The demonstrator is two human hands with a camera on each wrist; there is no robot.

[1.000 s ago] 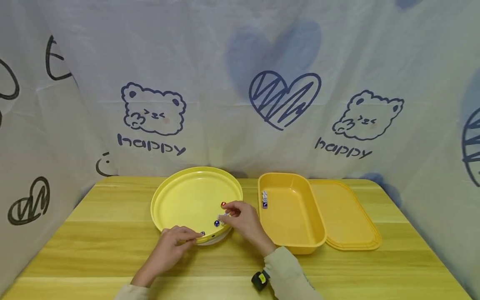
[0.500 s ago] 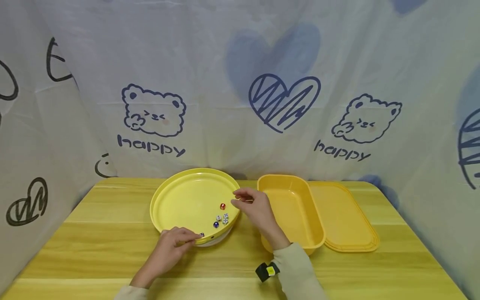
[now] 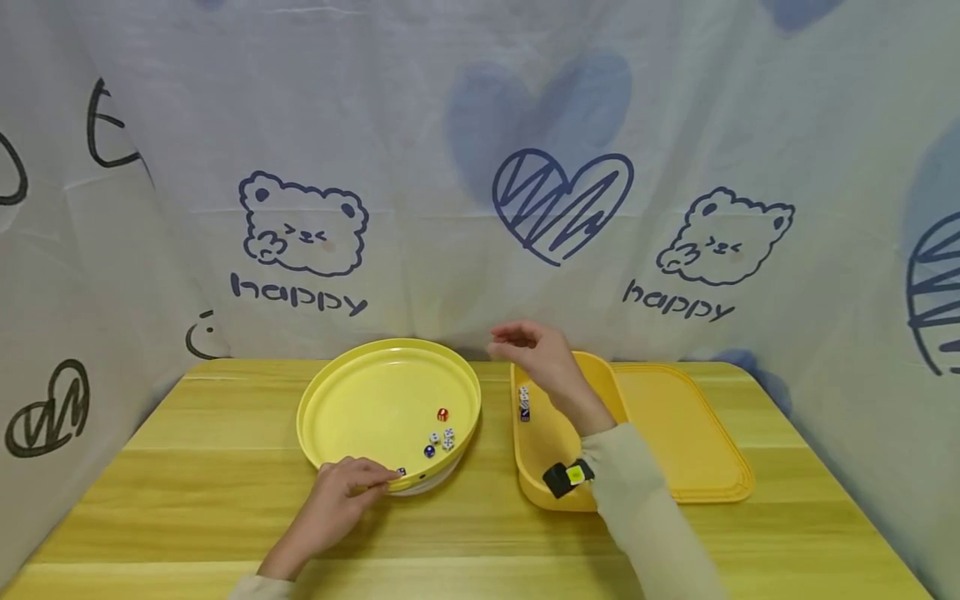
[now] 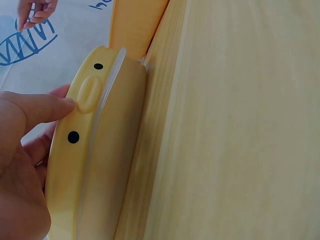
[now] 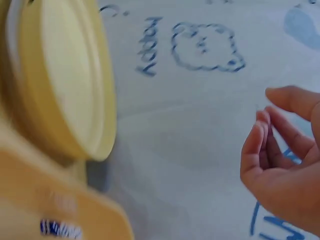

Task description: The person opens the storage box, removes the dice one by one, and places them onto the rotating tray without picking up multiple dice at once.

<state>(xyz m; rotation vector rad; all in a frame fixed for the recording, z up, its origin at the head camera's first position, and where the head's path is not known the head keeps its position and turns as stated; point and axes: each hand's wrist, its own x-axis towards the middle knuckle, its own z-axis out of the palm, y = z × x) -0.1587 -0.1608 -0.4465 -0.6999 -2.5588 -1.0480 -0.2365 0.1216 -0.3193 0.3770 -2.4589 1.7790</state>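
Observation:
My left hand (image 3: 347, 498) grips the near rim of a round yellow tray (image 3: 352, 433). In the left wrist view the thumb (image 4: 50, 109) presses the outer wall beside a raised beak shape between two black dots, and the fingers lie behind the rim. A small dark die (image 3: 402, 472) sits by its fingertips. Inside the tray lie a red die (image 3: 443, 414), a blue die (image 3: 430, 451) and several white dice (image 3: 448, 444). My right hand (image 3: 543, 358) is raised over the yellow box (image 3: 540, 479), thumb and fingers apart, with nothing between them.
Within the box, white and blue dice (image 3: 524, 403) stand in a short column against its left wall. A flat yellow lid (image 3: 682, 433) lies to the right of the box. Behind the wooden table (image 3: 187, 500) hangs a printed cloth.
My right hand has left the dice in the round tray and moved right and upward, over the box. The left hand has kept its place on the rim.

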